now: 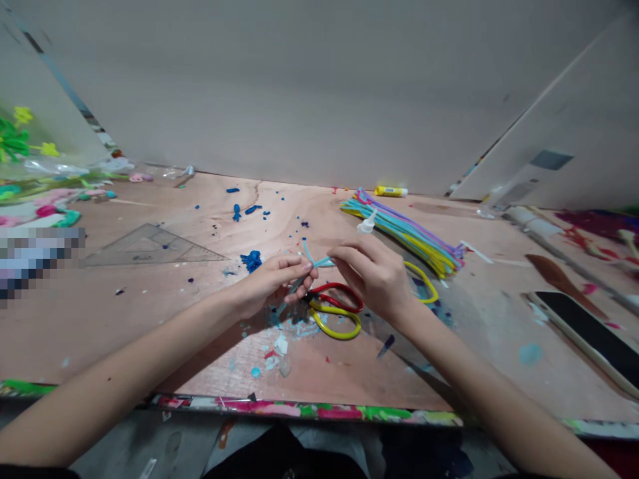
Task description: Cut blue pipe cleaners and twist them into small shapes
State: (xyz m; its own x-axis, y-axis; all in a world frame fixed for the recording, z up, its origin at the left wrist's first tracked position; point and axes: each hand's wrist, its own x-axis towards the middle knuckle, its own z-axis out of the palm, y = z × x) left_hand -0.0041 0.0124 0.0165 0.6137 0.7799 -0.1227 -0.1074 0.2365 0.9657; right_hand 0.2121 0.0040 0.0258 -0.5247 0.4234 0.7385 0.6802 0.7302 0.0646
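Note:
Between my two hands is a light blue pipe cleaner (322,263), bent so that one thin end sticks up. My left hand (279,278) pinches it between thumb and forefinger. With bent fingertips my right hand (372,273) grips its other side. Just below, scissors (337,309) with red and yellow handles lie on the table, their blades partly hidden by my left fingers. A yellow loop (424,283) shows beside my right hand; its other part is hidden. Behind that hand lies a bundle of pipe cleaners (409,233) in yellow, blue and purple.
A clear set square (152,246) lies to the left, near dark blue scraps (251,260). At the back is a yellow glue stick (391,191). A phone (589,336) and a brown wooden tool (566,283) lie right. Panels enclose the table's back and sides.

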